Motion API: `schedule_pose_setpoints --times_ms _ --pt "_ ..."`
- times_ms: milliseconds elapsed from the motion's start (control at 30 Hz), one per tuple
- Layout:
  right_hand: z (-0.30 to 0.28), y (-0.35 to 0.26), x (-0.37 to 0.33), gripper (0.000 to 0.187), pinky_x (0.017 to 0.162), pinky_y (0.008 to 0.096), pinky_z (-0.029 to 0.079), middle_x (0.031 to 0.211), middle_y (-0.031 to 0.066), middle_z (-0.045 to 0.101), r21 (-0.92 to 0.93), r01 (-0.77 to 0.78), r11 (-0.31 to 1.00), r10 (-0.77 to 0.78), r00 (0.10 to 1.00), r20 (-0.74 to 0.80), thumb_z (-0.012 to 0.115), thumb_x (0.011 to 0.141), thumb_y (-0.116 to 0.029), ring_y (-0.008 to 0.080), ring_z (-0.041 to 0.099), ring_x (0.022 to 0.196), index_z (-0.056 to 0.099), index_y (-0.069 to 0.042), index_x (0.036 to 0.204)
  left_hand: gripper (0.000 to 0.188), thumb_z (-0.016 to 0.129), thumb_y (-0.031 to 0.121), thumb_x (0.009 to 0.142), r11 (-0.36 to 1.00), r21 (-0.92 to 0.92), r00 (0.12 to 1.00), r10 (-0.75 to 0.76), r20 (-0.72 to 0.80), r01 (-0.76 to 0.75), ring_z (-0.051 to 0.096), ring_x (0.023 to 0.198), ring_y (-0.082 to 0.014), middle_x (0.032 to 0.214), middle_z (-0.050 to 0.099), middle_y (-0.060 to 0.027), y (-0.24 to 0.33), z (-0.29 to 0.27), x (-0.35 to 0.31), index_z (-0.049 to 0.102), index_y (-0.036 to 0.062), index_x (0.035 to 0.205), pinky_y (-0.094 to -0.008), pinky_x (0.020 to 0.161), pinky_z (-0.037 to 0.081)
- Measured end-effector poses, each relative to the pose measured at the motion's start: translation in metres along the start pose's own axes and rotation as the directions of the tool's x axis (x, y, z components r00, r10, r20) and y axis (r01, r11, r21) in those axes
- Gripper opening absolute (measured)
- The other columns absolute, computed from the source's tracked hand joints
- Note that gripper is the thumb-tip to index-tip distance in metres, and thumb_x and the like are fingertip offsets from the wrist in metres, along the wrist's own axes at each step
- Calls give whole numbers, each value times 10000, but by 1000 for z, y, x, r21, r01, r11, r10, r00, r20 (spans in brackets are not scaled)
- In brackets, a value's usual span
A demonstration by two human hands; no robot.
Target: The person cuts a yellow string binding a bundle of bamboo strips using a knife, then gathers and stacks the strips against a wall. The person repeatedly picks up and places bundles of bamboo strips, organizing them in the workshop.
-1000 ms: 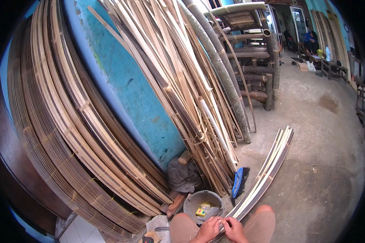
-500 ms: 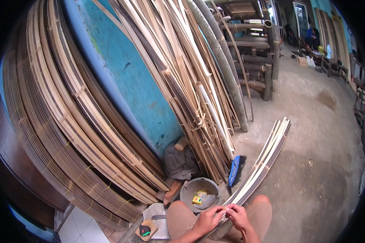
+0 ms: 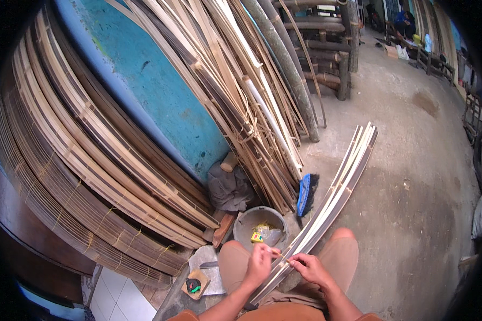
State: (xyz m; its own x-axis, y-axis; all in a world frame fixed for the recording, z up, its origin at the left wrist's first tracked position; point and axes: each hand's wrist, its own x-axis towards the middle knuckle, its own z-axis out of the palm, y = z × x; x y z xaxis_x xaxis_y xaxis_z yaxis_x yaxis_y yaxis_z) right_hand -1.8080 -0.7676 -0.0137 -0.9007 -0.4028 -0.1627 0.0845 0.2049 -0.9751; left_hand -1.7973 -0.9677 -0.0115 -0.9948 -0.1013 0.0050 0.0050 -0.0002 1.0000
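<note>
A long bundle of pale and dark bamboo strips point(image 3: 326, 214) lies slantwise between my knees, its far end reaching out over the floor. Above it, my left hand point(image 3: 260, 263) pinches one end of a thin yellowish tie point(image 3: 284, 258). My right hand point(image 3: 309, 268) grips the tie from the other side, fingertips closed. Only a short length of the tie shows between the two hands; whether it runs around the bundle I cannot tell.
Ahead stands a grey basin point(image 3: 236, 224) holding a small yellow box point(image 3: 257, 237). A blue brush point(image 3: 305, 195) is beside the strips. To my left are a knife point(image 3: 209, 265) and a tape measure point(image 3: 193, 284). Tied bamboo bundles point(image 3: 107, 214) and loose strips point(image 3: 235, 101) lean on the blue wall.
My hands were together over the strips; now they have drawn apart, the left one up and leftward, with the tie showing between them. The view has tilted down somewhat.
</note>
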Motion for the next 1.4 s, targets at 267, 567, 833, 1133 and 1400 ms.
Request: schedule_pose_setpoints --times_ms 267,567,833,1133,1400 --pt "0 1 -19 221 727 325 520 874 105 725 -66 -31 997 45 972 231 558 968 -153 191 682 796 659 -23 1115 137 364 206 1056 943 -231 955 -271 -122 239 609 643 -132 801 577 -93 9 -20 18 347 72 1082 -287 572 554" --pt "2 -3 -20 184 698 358 541 873 120 717 -65 6 998 0 995 97 532 962 -129 260 707 774 645 -21 1059 146 410 178 1039 892 450 975 142 -171 -51 505 508 -77 609 502 -25 10 -5 19 414 40 1085 -262 400 382" --pt "-1 -4 -18 154 685 274 500 817 39 668 311 -13 950 24 999 -33 593 966 -154 100 611 749 637 -7 981 121 436 204 1038 985 -41 968 -173 -184 169 416 464 -61 640 479 -11 0 -7 13 413 90 1074 -220 379 331" --pt "10 -12 -5 128 699 226 462 847 -5 597 592 146 793 -13 975 -224 607 975 -158 62 541 771 590 -31 984 115 457 246 1038 956 -109 954 -284 -95 273 373 445 -56 649 451 7 5 -7 11 416 139 1036 -222 390 359" --pt "19 -12 0 196 703 245 473 866 6 626 334 43 942 -58 998 34 624 955 -184 65 557 787 604 -21 1062 123 499 152 1009 926 362 992 124 -30 -105 490 528 -84 680 525 -32 13 7 2 460 40 1042 -266 441 381"
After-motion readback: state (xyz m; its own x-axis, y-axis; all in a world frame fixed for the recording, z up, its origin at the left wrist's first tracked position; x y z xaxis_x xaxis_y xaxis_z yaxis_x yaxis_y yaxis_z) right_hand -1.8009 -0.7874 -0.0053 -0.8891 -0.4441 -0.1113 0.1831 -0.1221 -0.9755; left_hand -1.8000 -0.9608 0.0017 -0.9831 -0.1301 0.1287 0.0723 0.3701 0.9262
